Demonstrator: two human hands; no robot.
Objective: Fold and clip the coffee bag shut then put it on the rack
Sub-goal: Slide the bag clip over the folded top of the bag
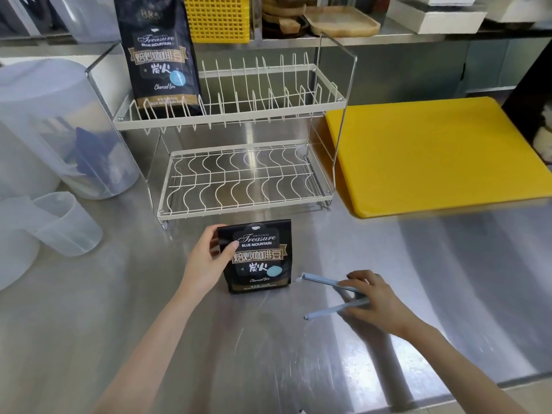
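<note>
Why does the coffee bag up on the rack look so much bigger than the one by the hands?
The coffee bag on the rack stands tall and unfolded on the rack's top shelf. The coffee bag on the counter looks shorter, its top apparently folded down. Nobody touches the rack one; the left hand holds the counter one, while the right hand holds an open blue clip. Both share the same dark printed label.

The coffee bag (259, 258) stands on the table (119, 294) between both grips, the rack (239, 162) behind it, the clip (331, 297) at its right.
</note>
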